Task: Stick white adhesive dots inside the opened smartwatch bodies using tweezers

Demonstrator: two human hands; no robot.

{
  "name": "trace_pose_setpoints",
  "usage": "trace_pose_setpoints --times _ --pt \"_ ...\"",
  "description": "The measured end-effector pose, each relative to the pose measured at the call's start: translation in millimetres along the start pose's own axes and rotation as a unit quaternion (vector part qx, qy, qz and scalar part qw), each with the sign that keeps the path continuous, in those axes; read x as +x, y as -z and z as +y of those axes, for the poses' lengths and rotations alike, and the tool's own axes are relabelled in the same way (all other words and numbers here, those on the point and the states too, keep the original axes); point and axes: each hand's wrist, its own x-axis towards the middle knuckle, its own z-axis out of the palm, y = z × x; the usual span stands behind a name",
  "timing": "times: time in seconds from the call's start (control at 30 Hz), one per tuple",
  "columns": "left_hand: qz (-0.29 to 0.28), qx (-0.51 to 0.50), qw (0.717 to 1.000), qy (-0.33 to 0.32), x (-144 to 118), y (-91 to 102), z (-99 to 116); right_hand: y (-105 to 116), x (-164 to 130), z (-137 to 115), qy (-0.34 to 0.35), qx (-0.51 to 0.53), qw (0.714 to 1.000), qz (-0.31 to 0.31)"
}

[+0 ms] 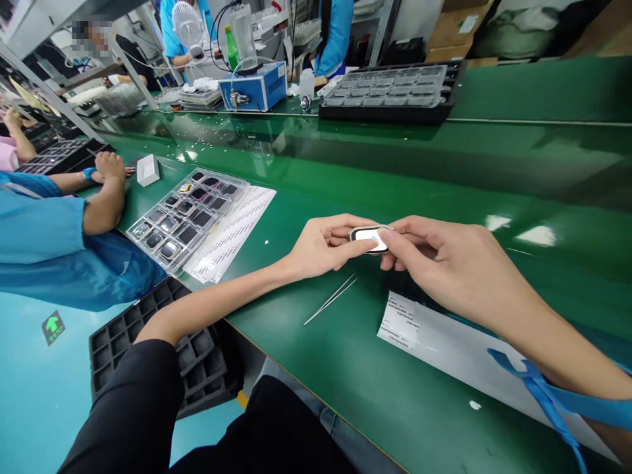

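Between both hands, above the green bench, is a small rounded-rectangular watch case (363, 234) with a dark rim and a white face. My left hand (323, 245) is closed on its left end, thumb lying across the face. From the other side my right hand (429, 253) pinches the right end, its thumb pressing on the white face. A blue strap (538, 388) goes round my right wrist. Thin metal tweezers (330, 301) lie on the bench below my left hand. A white printed sheet (434, 349) lies under my right forearm.
A clear compartment tray (185, 217) with several watch parts sits left on a printed sheet (247, 214). A co-worker's blue-clothed arms rest beside it, near a small white box (147, 170). Black trays (133, 329) are stacked below the bench edge. A blue device (254, 85) stands behind.
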Motion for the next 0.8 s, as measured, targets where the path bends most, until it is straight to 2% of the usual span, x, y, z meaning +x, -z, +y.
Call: trace_pose_setpoints --times 0.2,0.3,0.37,0.43,0.57,0.8 --pt "0.045 0.007 0.999 -0.011 -2 -0.7 0 -5 -2 -3 -0.001 0.005 1.000 -0.009" --pt "0.040 0.004 0.999 -0.024 -2 -2.4 -2 -4 1 1 -0.012 0.007 1.000 -0.007" --pt "0.022 0.015 0.998 -0.052 -3 -4.0 -7 -2 4 5 -0.021 0.011 1.000 0.004" --pt "0.023 0.068 0.992 -0.101 -3 -5.5 -14 -1 6 8 -0.029 0.016 0.999 0.010" --pt "0.067 0.194 0.956 -0.210 -7 -5.9 -23 -4 5 9 -0.030 0.007 0.999 0.018" --pt "0.076 0.226 0.941 -0.242 -8 -3.0 -29 -3 0 6 0.007 -0.016 1.000 0.024"
